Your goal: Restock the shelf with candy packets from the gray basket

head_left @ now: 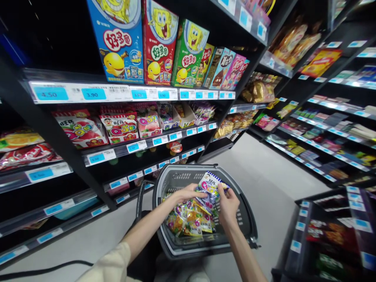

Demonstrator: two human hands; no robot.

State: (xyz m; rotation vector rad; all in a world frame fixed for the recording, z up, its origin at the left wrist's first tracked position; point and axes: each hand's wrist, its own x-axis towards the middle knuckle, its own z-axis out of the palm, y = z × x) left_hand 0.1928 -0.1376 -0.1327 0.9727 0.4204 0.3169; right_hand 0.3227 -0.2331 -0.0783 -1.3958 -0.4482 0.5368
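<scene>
A grey shopping basket [176, 178] sits low in front of me, holding several bright snack packets [190, 221]. Both hands reach into it. My right hand [227, 207] grips a purple-and-white candy packet [209, 185] by its lower edge, fingers closed on it. My left hand [188, 193] touches the same packet from the left, fingers curled against it. The packet is held just above the pile in the basket.
Black shelves run along the left, with cartoon snack boxes [160, 43] on top and red-and-white candy bags [120, 127] below. More stocked shelves [323, 129] line the right side. A light grey floor aisle [264, 172] runs ahead between them. A low shelf [331, 235] stands at the near right.
</scene>
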